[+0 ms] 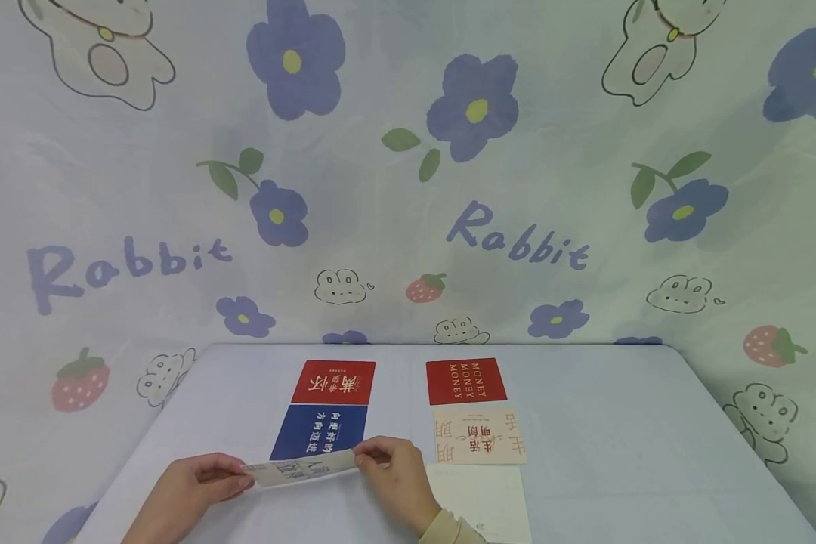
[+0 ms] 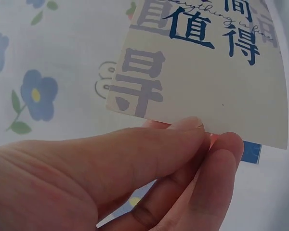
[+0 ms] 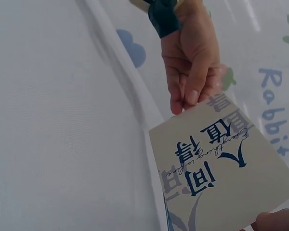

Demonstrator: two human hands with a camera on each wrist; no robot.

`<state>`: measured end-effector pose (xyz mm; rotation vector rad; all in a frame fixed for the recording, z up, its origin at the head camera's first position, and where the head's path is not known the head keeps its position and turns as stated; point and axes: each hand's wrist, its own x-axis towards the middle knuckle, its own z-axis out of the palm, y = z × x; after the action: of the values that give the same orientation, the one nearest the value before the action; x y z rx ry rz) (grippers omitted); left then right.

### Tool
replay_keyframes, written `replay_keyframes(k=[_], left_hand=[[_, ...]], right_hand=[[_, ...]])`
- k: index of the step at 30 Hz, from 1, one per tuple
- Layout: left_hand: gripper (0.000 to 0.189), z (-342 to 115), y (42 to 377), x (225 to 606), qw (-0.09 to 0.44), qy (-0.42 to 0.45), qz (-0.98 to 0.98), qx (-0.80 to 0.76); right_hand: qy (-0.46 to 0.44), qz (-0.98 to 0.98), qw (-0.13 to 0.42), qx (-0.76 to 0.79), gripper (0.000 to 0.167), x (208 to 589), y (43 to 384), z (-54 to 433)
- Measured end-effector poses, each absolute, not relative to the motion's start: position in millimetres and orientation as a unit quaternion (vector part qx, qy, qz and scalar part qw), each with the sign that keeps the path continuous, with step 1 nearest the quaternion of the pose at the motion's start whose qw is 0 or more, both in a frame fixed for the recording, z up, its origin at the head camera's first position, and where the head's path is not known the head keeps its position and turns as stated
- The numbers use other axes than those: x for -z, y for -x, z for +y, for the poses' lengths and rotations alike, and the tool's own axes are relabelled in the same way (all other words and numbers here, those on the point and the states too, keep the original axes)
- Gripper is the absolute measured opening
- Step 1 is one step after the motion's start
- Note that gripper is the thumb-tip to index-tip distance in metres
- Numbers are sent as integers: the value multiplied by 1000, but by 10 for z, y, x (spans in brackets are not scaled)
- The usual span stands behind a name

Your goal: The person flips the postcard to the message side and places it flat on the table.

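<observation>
Both hands hold a cream card (image 1: 302, 469) printed with large blue and grey Chinese characters, tilted so that it looks thin in the head view. My left hand (image 1: 193, 487) pinches one short edge between thumb and fingers, seen close up in the left wrist view. At the opposite edge, my right hand (image 1: 400, 483) grips the card with its thumb and fingers; only a thumb (image 3: 278, 221) shows in the lower corner of the right wrist view. Behind the held card lies a blue card (image 1: 323, 432) with white characters, its near edge partly covered in the head view.
Beyond the blue card lies a red card (image 1: 335, 381). The right column has a red MONEY card (image 1: 467, 381), a cream card with red characters (image 1: 480, 436) and a pale card (image 1: 483, 495) partly behind the right forearm. A patterned curtain (image 1: 367, 189) surrounds the white table (image 1: 619, 438).
</observation>
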<state>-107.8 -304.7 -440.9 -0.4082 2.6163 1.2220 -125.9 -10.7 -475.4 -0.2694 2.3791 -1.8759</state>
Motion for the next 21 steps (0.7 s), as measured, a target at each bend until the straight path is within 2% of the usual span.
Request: replay_keyframes(k=[10,21], left_hand=[[31,-3052,1072,4423,111,130,873,-457],[33,-3036,1109,4424,113,170,854,-478]], right_hand=[[64,767,79,633,20,4718,1260,-115],[57,768,76,633,19,4718,1271,-122]])
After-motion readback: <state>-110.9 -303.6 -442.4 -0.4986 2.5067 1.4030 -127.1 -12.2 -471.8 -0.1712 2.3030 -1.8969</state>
